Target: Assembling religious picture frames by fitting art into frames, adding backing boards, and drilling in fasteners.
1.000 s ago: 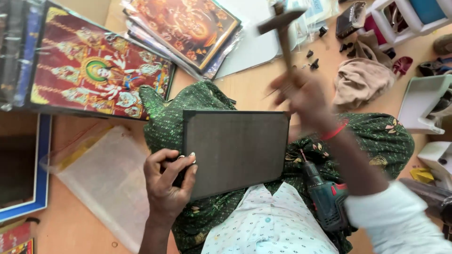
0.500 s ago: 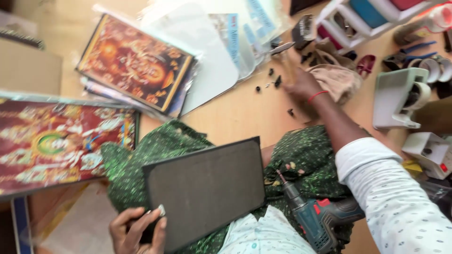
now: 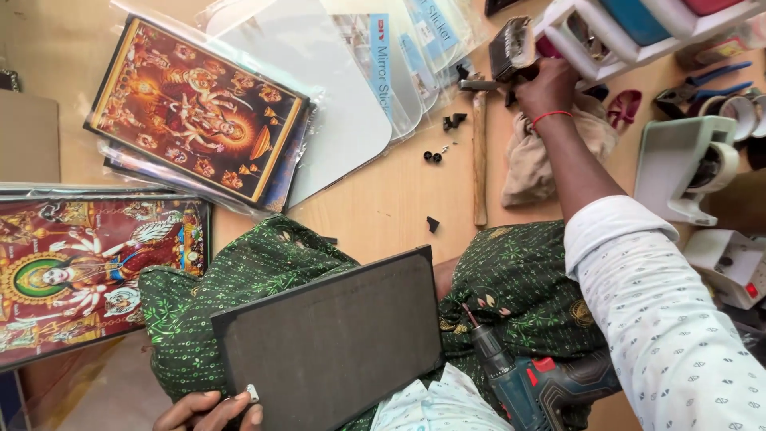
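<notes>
A dark frame back (image 3: 331, 343) rests tilted across the lap, left hand (image 3: 209, 411) pinching its lower corner; right hand (image 3: 549, 86) reaches away, fingers curled at a rack (image 3: 590, 36), hammer (image 3: 479, 144) lengthwise just beside it

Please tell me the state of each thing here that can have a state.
Dark rectangular backing board: tilted on lap, gripped by left hand.
Wooden-handled hammer: lying flat on floor.
Right hand: reaching beside white shelf.
Blue cordless drill: resting on lap.
</notes>
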